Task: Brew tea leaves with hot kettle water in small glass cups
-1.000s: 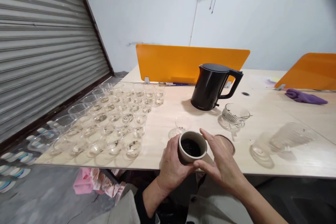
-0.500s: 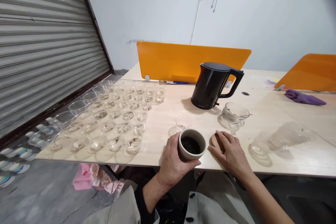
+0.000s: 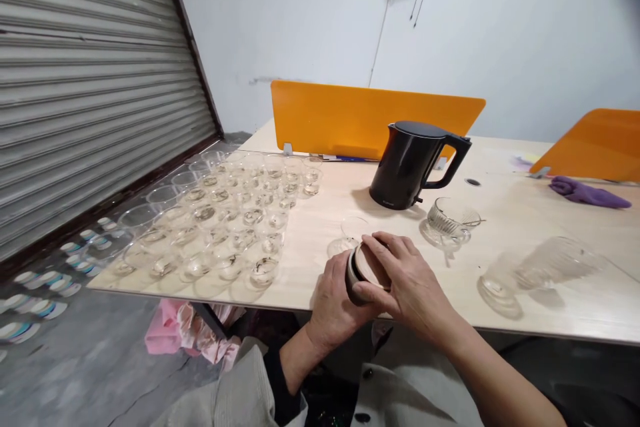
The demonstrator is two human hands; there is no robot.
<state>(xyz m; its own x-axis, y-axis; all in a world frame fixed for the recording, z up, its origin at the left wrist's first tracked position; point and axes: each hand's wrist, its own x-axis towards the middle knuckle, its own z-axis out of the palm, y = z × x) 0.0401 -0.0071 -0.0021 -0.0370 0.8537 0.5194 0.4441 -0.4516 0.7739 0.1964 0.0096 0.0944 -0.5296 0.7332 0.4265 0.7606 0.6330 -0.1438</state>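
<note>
At the table's front edge, my left hand is wrapped round a small ceramic canister. Its dark inside shows only as a thin gap. My right hand grips a round wooden lid, tilted over the canister's mouth; whether it is seated on the rim I cannot tell. Just behind my hands is a clear plastic cup, partly covered by them. To the right stands a ribbed glass bowl with a thin stick in it.
Many clear cups with dark bits inside crowd the table's left side. A black kettle stands before an orange divider. On the right are a stack of clear cups and a purple cloth. Small jars stand on the floor.
My right hand has lifted the wooden lid off the table and brought it left over the canister. The dark contents, visible before, are now mostly covered. The view has shifted slightly.
</note>
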